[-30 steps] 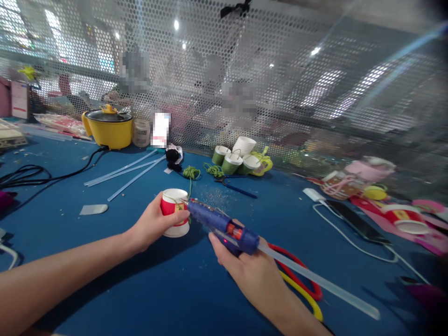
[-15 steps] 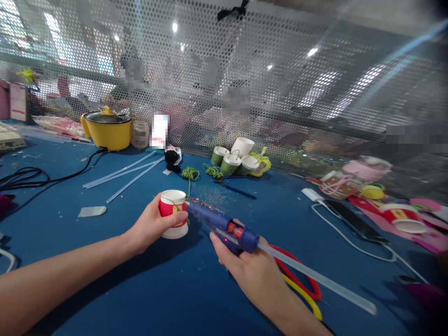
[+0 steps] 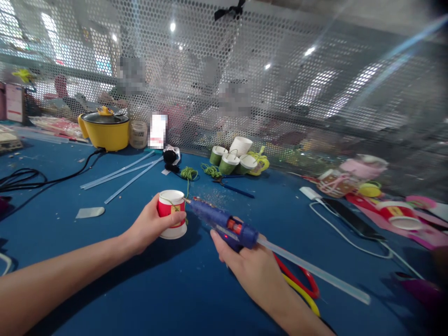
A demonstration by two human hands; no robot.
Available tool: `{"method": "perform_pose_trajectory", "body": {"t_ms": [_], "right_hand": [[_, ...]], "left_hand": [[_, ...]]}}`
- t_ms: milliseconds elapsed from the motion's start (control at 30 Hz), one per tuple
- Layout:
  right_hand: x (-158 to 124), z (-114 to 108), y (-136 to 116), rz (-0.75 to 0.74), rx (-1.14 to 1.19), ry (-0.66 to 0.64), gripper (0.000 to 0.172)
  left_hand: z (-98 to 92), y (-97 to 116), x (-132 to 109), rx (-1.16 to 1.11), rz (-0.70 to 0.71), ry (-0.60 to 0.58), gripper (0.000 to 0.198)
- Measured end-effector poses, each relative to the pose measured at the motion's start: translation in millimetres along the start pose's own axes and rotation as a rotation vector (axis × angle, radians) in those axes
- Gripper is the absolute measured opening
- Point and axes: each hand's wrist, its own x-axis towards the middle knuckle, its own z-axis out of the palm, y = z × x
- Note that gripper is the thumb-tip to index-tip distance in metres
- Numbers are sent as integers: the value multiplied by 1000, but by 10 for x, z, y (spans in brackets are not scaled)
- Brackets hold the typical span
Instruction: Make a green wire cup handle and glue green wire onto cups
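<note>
My left hand (image 3: 154, 218) is closed around a red and white paper cup (image 3: 171, 198), thumb across its front. Green cord (image 3: 188, 189) runs from a small bundle (image 3: 189, 173) on the table to the cup near its upper edge. In my right hand (image 3: 250, 270) is a blue hot glue gun (image 3: 213, 217) with a small red light lit. Its nozzle meets the cup's right side, close to the cord; whether it touches I cannot tell. A long clear glue stick (image 3: 315, 269) sticks out of the gun's back end.
Green-wrapped cups (image 3: 229, 164) stand at the back beside dark blue-handled pliers (image 3: 238, 190). Loose glue sticks (image 3: 122, 175) lie left of centre, near a yellow electric pot (image 3: 107, 133). At right are a phone (image 3: 350, 217) with a white cable and another red cup (image 3: 401, 215).
The view has shifted slightly, moving everything a little to the left. Both hands keep their hold, and the nozzle stays at the cup's right side.
</note>
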Motion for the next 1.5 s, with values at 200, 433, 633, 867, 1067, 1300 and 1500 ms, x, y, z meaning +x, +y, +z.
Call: {"method": "perform_pose_trajectory", "body": {"t_ms": [200, 433, 633, 867, 1067, 1300, 1500], "right_hand": [[-62, -2, 102, -29, -32, -114, 25], [-172, 20, 208, -80, -61, -172, 25], [-137, 45, 184, -61, -96, -148, 25], [-137, 21, 180, -198, -139, -156, 31], [-3, -28, -24, -109, -110, -96, 28], [-5, 12, -116, 44, 28, -23, 23], [19, 10, -148, 32, 65, -58, 24]], "left_hand": [[-1, -1, 5, 1, 1, -9, 51], [-7, -3, -5, -4, 12, -11, 50], [-4, -9, -7, -8, 10, -15, 51], [3, 2, -5, -18, 11, -20, 50], [11, -1, -4, -53, 11, -19, 49], [-1, -5, 4, -91, 22, -27, 50], [10, -13, 11, -102, 25, -26, 50]]}}
